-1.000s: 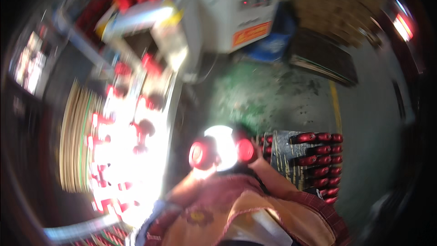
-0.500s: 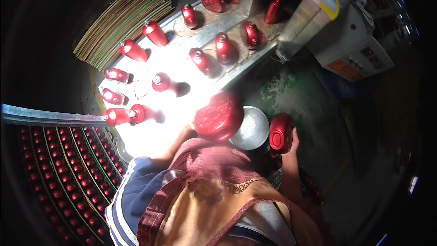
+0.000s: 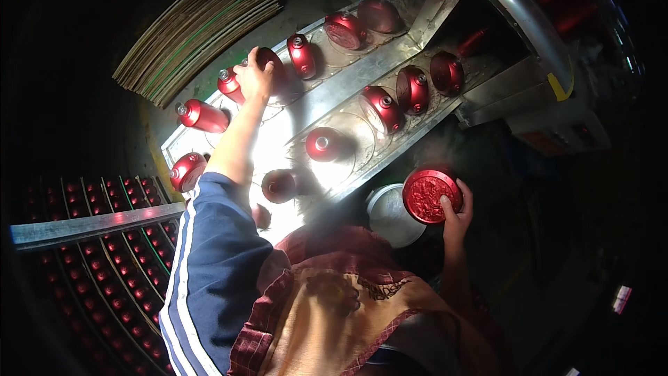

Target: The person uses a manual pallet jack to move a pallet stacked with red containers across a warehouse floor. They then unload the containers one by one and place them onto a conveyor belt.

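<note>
My left hand (image 3: 256,78) reaches far out over the bright metal conveyor table (image 3: 362,73) and closes on a red metal bottle (image 3: 273,63) lying there. Several more red bottles lie on the table, such as one (image 3: 202,115) to the left and one (image 3: 323,144) nearer me. My right hand (image 3: 456,210) is low at the right, off the table's edge. It grips a round red bottle (image 3: 431,195) seen end-on. A silver round container (image 3: 391,214) sits just left of that bottle.
A stack of flat cardboard sheets (image 3: 202,24) lies beyond the table at the upper left. A rack of red bottles (image 3: 90,271) fills the lower left under a metal bar (image 3: 90,226). A curved metal chute and machine housing (image 3: 529,28) stand at the upper right.
My left arm has stretched out across the table onto a far bottle. My right hand still holds the round red bottle, now lower right. The view has tilted and sharpened.
</note>
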Available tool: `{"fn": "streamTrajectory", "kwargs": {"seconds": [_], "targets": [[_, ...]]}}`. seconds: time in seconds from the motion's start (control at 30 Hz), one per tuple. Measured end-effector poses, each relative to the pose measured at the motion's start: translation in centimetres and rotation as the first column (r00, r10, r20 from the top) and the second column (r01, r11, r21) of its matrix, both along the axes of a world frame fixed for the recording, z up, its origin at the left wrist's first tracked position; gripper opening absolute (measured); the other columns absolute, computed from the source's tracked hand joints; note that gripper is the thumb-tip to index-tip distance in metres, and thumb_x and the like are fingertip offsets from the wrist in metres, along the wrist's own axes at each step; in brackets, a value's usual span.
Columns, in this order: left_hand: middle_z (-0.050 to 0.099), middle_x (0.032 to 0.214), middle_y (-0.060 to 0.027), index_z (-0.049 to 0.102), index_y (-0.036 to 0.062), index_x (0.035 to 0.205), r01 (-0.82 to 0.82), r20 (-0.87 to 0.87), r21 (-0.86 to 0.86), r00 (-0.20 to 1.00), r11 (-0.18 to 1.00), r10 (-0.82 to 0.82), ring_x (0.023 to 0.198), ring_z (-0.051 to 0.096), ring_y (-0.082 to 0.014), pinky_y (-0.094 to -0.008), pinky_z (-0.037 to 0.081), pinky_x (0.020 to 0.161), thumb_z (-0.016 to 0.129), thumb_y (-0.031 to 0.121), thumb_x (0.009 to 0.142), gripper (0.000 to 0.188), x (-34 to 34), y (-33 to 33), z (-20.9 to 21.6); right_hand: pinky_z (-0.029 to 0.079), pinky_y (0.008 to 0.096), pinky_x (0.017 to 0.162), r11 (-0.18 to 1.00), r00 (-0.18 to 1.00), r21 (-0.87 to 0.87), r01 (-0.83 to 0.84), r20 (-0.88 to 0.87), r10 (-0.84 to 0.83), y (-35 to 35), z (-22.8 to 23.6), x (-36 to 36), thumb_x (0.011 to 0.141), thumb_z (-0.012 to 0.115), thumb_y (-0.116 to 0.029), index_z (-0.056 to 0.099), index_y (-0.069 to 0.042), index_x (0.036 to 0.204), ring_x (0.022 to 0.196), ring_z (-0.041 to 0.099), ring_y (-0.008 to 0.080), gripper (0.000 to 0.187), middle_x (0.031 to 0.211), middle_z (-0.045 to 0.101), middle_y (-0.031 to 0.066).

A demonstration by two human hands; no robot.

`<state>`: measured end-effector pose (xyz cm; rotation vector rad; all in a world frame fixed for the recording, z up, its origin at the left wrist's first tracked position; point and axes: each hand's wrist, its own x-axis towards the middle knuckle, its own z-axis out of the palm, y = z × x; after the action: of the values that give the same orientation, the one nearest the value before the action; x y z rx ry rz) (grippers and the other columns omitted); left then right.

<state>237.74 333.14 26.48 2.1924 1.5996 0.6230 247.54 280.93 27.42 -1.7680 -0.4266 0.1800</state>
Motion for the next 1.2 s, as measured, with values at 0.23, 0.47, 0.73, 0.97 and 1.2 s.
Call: {"fn": "streamTrajectory", "kwargs": {"seconds": [0.23,0.47,0.73,0.97,1.2], "targets": [[0.038,0.133,-0.0234,0.04,0.0307,0.143,-0.201,-0.131,-0.037,0.972,0.979,0.194,0.123,0.043,-0.0398,-0.0472,0.049,0.093,0.07,0.032,0.087,0.064,1.9,1.9,-7.6,0.047,0.0403,0.095,0.987,0.92,-0.154,-0.039,0.38,0.096,9.6,-3.7,3.4,0.071,0.078,0.002,0.069,-0.012,0.11,0.111,0.055,0.033,0.043,0.127,0.051,0.0164],[0.025,0.153,-0.0191,0.041,0.0405,0.144,-0.139,-0.159,-0.033,0.978,0.99,0.132,0.131,0.044,-0.0376,-0.0434,0.047,0.102,0.076,0.017,0.08,0.076,0.3,0.4,-6.5,0.047,0.0398,0.099,0.986,0.918,-0.163,-0.043,0.384,0.103,20.0,-11.4,9.4,0.067,0.082,-0.005,0.074,-0.024,0.105,0.117,0.053,0.0337,0.043,0.13,0.049,0.0124],[0.069,0.112,-0.0078,0.065,0.0059,0.121,0.535,0.591,-0.327,0.759,0.779,-0.273,0.105,0.063,-0.0137,-0.0294,0.052,0.089,0.071,0.004,0.084,0.037,0.2,-7.6,-2.5,0.035,0.0428,0.108,0.851,0.859,-0.471,-0.231,0.313,0.406,21.2,-13.4,17.3,0.074,0.065,0.008,0.063,-0.038,0.125,0.129,0.037,0.0388,0.068,0.145,0.037,0.0157],[0.046,0.148,-0.0112,0.062,0.0209,0.131,0.897,0.366,-0.383,0.367,0.221,-0.855,0.133,0.045,-0.027,-0.0424,0.034,0.112,0.082,0.026,0.077,0.058,3.6,-14.5,-3.3,0.029,0.0467,0.113,0.804,0.867,-0.558,-0.203,0.28,0.413,20.0,-11.2,20.3,0.076,0.068,-0.001,0.062,-0.036,0.128,0.135,0.032,0.0422,0.062,0.151,0.032,0.0209],[0.052,0.14,-0.0081,0.069,0.0145,0.119,0.917,0.539,-0.356,0.36,0.182,-0.762,0.117,0.057,-0.0191,-0.032,0.049,0.096,0.078,0.011,0.08,0.04,7.8,-14.4,-5.2,0.041,0.0398,0.103,0.951,0.942,-0.307,-0.042,0.306,0.141,8.0,-10.9,16.5,0.076,0.07,0.001,0.064,-0.019,0.124,0.122,0.048,0.0352,0.053,0.133,0.049,0.0144]]}}
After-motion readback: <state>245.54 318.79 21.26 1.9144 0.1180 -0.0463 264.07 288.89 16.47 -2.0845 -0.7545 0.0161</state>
